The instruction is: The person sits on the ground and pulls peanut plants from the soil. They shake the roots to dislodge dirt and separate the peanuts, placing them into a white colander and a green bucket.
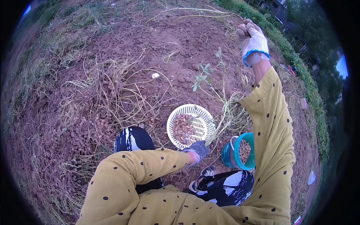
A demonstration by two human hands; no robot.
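My left hand (199,149), in a dark grey glove, is closed around a bundle of peanut plant stems (224,115) at the near rim of a white slotted plastic basket (169,123). The stems fan out up and to the right, some with green leaves. Peanuts in shells (182,127) cover the basket's left side. My right hand (251,35), in a whitish glove with a blue cuff edge, is stretched far out at the upper right. Its curled fingers grip a few long, thin plant stems (202,10) that trail leftward above the soil.
A teal bucket (229,156) with peanuts stands by my right knee, partly behind my sleeve. Pulled peanut plants (92,123) with pods lie heaped on the left. Bare soil (180,76) stretches ahead, with a small white lump (155,75). A green plant border (312,92) runs along the right.
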